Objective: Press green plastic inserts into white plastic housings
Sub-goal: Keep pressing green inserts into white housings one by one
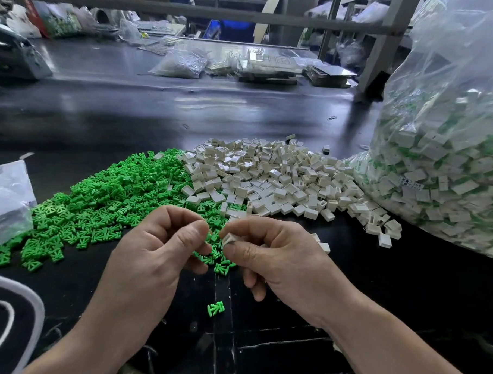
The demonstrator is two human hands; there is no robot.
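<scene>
Head view: right hand (276,256) fingers pinch a white housing (228,238); left hand (158,248) fingers pinch a green insert (208,236).

No legible text — only a small printed label (411,185) on the clear bag (453,82), too blurred to read.

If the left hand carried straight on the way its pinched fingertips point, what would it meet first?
Most likely the white housing pinched in the right hand. The left hand points its grip rightward at the housing's open end, a narrow gap away. It seems to hold a green insert, mostly hidden, so depth is uncertain.
</scene>
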